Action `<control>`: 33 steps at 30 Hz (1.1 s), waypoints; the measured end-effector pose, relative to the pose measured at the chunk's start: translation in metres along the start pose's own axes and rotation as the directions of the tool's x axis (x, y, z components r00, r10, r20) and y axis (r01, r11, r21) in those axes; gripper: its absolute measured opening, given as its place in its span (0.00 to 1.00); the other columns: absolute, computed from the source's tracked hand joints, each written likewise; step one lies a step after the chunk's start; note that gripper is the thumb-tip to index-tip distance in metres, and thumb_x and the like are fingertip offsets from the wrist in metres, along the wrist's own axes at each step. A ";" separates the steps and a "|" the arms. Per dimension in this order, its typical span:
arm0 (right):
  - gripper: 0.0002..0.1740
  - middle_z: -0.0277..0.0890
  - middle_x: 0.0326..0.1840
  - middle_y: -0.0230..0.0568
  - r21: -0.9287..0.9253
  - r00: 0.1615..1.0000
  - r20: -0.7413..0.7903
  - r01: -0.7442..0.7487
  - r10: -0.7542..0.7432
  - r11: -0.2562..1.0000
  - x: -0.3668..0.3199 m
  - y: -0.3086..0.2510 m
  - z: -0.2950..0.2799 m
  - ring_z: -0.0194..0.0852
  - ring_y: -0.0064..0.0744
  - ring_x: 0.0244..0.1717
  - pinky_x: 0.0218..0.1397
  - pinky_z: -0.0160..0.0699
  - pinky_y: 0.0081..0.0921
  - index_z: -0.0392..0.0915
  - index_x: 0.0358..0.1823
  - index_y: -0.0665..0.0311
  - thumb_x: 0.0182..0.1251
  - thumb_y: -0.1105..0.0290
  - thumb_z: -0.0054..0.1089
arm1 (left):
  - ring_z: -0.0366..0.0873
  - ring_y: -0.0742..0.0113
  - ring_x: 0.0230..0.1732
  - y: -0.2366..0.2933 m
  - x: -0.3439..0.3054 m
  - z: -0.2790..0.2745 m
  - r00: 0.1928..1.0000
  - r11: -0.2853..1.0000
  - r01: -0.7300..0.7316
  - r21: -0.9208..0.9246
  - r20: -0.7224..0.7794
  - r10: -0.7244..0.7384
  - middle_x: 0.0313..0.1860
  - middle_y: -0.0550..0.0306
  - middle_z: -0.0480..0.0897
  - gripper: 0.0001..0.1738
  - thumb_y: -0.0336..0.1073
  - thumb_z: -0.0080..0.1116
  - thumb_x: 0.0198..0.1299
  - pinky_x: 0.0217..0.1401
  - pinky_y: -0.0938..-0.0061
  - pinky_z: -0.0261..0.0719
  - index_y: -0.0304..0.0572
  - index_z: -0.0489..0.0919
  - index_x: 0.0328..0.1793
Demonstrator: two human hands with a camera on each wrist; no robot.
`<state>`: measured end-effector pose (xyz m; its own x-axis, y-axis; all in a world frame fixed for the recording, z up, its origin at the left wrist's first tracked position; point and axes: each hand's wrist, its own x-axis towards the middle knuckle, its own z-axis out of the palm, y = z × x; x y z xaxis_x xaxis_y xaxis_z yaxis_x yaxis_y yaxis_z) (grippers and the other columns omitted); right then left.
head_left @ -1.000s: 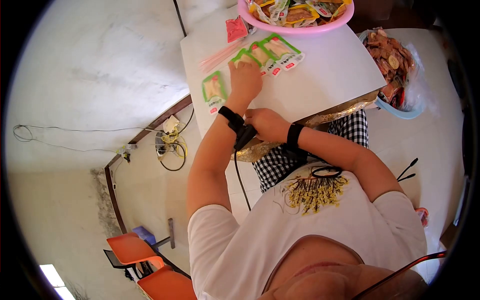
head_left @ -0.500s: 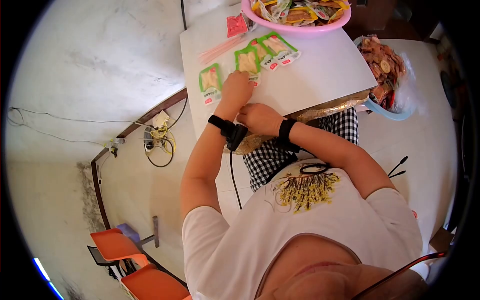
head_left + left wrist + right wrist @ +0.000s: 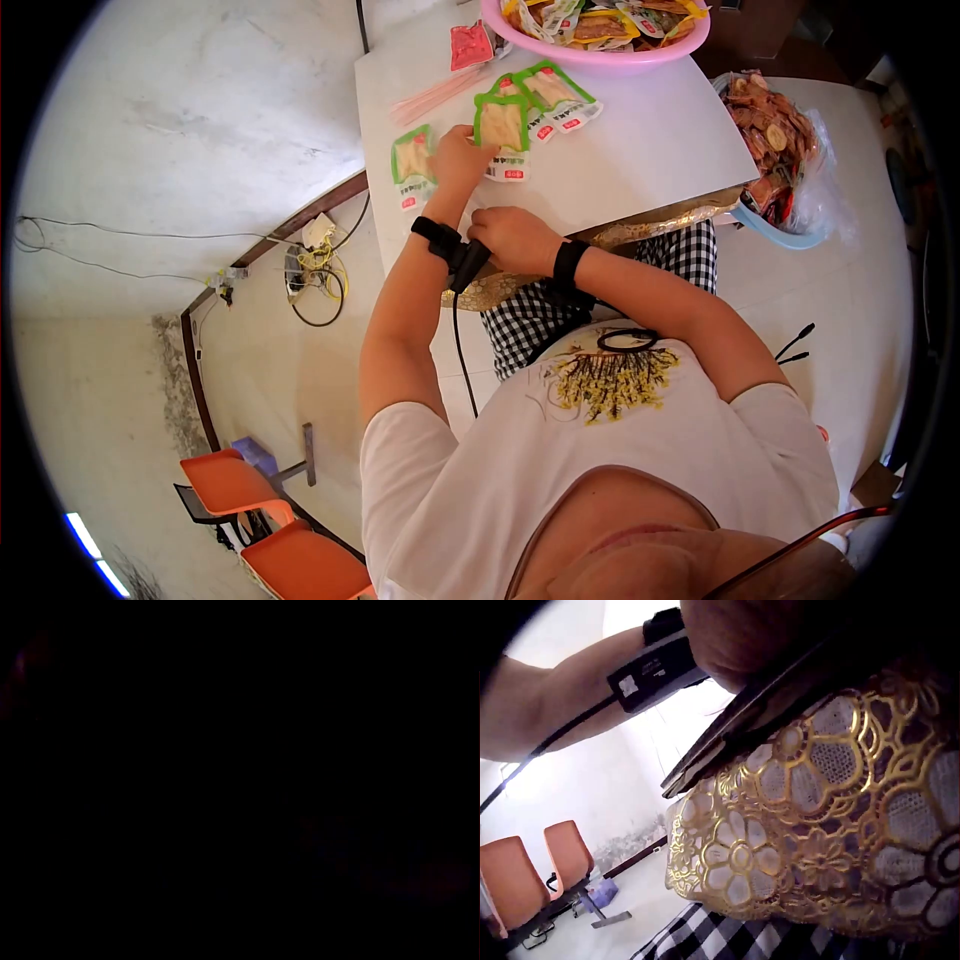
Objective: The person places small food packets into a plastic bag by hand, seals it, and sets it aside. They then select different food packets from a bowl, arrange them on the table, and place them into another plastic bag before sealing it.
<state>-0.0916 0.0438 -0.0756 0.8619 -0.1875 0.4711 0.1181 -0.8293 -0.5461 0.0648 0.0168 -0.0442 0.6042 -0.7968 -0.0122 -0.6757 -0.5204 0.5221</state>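
In the head view, my left hand point(image 3: 463, 160) lies over the white tabletop between two green-edged food pouches. Its thumb stretches toward the lower part of the middle pouch point(image 3: 502, 122), while the other fingers are at the right edge of the left pouch point(image 3: 410, 158). Both pouches have clear windows showing pale food. Behind the middle one, another green-edged pouch point(image 3: 552, 88) overlaps its neighbour. My right hand point(image 3: 517, 240) rests at the table's near edge, beside the left wrist strap, fingers loosely bent. The left wrist view is nearly black.
Thin pink strips point(image 3: 437, 97) and a red packet point(image 3: 470, 46) lie at the back left. A pink basin point(image 3: 600, 57) of packets stands at the back; a blue basin point(image 3: 790, 238) of brown packets sits right. Gold lace cloth point(image 3: 742, 859) hangs below the table edge.
My left hand has left the middle pouch and moved left to the leftmost one. The middle pouch now lies a little farther right, closer to the overlapping pouches. My right hand stays at the edge.
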 end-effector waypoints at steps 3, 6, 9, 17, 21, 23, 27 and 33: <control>0.06 0.72 0.34 0.42 0.013 0.999 0.019 -0.028 0.028 1.000 0.001 -0.002 -0.003 0.75 0.47 0.40 0.44 0.75 0.38 0.77 0.30 0.63 0.48 0.75 0.59 | 0.77 0.72 0.27 -0.004 -0.004 -0.008 0.996 0.950 0.026 -0.312 0.088 0.001 0.29 0.58 0.83 0.17 0.41 0.68 0.50 0.33 0.73 0.72 0.38 0.81 0.43; 0.04 0.71 0.33 0.42 -0.016 1.000 0.018 -0.024 0.025 1.000 0.001 0.000 -0.003 0.75 0.47 0.38 0.42 0.75 0.39 0.75 0.30 0.62 0.51 0.74 0.58 | 0.69 0.81 0.22 0.005 -0.028 -0.035 0.999 0.774 -0.048 -0.631 -0.010 0.053 0.26 0.65 0.79 0.08 0.36 0.63 0.57 0.26 0.81 0.66 0.40 0.81 0.38; 0.04 0.70 0.32 0.42 0.027 0.999 -0.052 -0.009 0.010 1.000 0.000 0.010 0.006 0.73 0.47 0.36 0.39 0.74 0.38 0.75 0.31 0.64 0.59 0.71 0.57 | 0.64 0.84 0.21 -0.007 -0.062 -0.080 0.980 0.571 -0.186 -0.800 -0.191 0.052 0.25 0.70 0.76 0.05 0.33 0.57 0.64 0.23 0.84 0.61 0.42 0.80 0.40; 0.02 0.71 0.31 0.40 0.097 0.974 -0.222 -0.031 0.052 0.995 0.000 0.001 -0.005 0.74 0.42 0.32 0.35 0.75 0.33 0.78 0.32 0.63 0.60 0.73 0.60 | 0.76 0.79 0.23 -0.080 -0.195 -0.133 0.949 0.452 0.100 -0.887 -0.051 -0.310 0.29 0.61 0.79 0.07 0.29 0.48 0.67 0.19 0.84 0.72 0.37 0.76 0.46; 0.02 0.71 0.31 0.39 0.015 0.966 -0.256 -0.037 0.039 0.999 0.002 -0.007 -0.011 0.74 0.41 0.32 0.34 0.74 0.33 0.78 0.32 0.62 0.60 0.72 0.61 | 0.76 0.77 0.20 -0.114 -0.232 -0.094 0.965 0.368 0.196 -0.909 0.112 -0.237 0.32 0.58 0.81 0.08 0.31 0.50 0.68 0.14 0.84 0.71 0.35 0.76 0.48; 0.02 0.71 0.31 0.37 -0.017 0.965 -0.261 -0.036 0.030 0.999 0.005 -0.012 -0.013 0.74 0.40 0.33 0.34 0.74 0.33 0.78 0.31 0.61 0.60 0.71 0.61 | 0.76 0.78 0.20 -0.104 -0.236 -0.086 0.955 0.303 0.240 -0.922 0.169 -0.242 0.31 0.57 0.81 0.08 0.32 0.51 0.68 0.15 0.85 0.71 0.34 0.75 0.47; 0.03 0.71 0.31 0.37 -0.066 0.969 -0.248 -0.026 0.009 0.997 0.008 -0.020 -0.014 0.74 0.39 0.34 0.35 0.74 0.32 0.79 0.33 0.61 0.60 0.72 0.61 | 0.73 0.80 0.16 -0.094 -0.229 -0.084 0.954 0.267 0.273 -0.924 0.224 -0.201 0.28 0.58 0.80 0.09 0.33 0.52 0.68 0.11 0.87 0.68 0.33 0.76 0.45; 0.05 0.72 0.33 0.37 -0.027 0.963 -0.268 -0.033 0.025 0.999 0.008 -0.024 -0.012 0.75 0.39 0.37 0.38 0.75 0.33 0.80 0.36 0.60 0.58 0.73 0.59 | 0.66 0.85 0.11 -0.088 -0.207 -0.076 0.944 0.322 0.322 -0.890 0.275 -0.183 0.25 0.60 0.79 0.08 0.33 0.51 0.68 0.08 0.90 0.60 0.34 0.75 0.42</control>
<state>-0.0931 0.0564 -0.0502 0.7009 -0.3423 0.6257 0.0759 -0.8365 -0.5427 0.0312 0.2507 -0.0228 0.5776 -0.7414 -0.3415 0.3528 -0.1505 0.9235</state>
